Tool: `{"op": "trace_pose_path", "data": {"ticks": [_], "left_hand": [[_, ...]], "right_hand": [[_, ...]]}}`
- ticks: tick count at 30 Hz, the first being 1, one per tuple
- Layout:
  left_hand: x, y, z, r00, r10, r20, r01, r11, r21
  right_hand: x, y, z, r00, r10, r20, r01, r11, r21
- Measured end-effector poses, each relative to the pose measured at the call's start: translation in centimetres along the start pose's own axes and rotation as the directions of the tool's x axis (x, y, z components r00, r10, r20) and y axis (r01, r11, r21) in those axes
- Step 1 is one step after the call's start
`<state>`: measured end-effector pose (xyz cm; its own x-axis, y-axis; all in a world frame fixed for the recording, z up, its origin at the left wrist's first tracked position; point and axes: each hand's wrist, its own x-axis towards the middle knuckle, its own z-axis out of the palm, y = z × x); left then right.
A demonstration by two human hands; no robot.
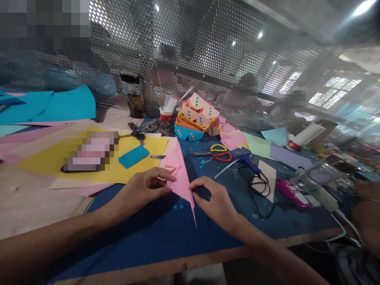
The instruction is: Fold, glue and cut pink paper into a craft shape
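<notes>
A pink sheet of paper, with a narrow folded or rolled strip along its right edge, is between my two hands over the blue tabletop. On its left part lies a small folded pink triangle with a red edge. My left hand has its thumb and fingers closed on the left side of the sheet, beside this triangle. At the right edge, the thumb and forefinger of my right hand pinch the strip. Tiny blue paper scraps lie just below the sheet. The exact contact of my left fingertips is partly hidden.
Scissors, a blue glue gun with black cable and a blue card surround the work. Decorated paper shapes, a cup and a bottle stand behind. A phone lies left; another person's arm is right.
</notes>
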<state>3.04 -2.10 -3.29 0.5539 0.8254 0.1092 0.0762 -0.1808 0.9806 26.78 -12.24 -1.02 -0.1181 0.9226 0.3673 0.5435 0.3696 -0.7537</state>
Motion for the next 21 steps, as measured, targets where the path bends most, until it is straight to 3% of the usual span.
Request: {"op": "trace_pose_path", "data": {"ticks": [3,7,11,14,21], "left_hand": [[-0.6,0.1,0.0,0.998,0.053,0.036,-0.056,0.996,0.074],[-1.8,0.6,0.1,0.969,0.236,0.076,-0.247,0.894,0.374],[-2.3,0.5,0.9,0.832,0.486,0.270,-0.543,0.611,0.575],[-2.1,0.2,1.6,0.771,0.500,0.394,-0.632,0.526,0.569],[-1.7,-0.3,2.1,0.756,0.487,0.438,-0.653,0.503,0.567]], "right_hand": [[-0.3,0.3,-0.2,0.992,-0.124,0.009,0.124,0.984,-0.128],[-1.0,0.7,-0.6,0.983,-0.175,0.058,0.184,0.955,-0.234],[-1.5,1.1,-0.8,0.970,-0.206,0.131,0.238,0.916,-0.324],[-1.6,1.4,-0.8,0.965,-0.208,0.157,0.251,0.902,-0.352],[-1.7,1.2,-0.9,0.962,-0.182,0.204,0.254,0.874,-0.415]]}}
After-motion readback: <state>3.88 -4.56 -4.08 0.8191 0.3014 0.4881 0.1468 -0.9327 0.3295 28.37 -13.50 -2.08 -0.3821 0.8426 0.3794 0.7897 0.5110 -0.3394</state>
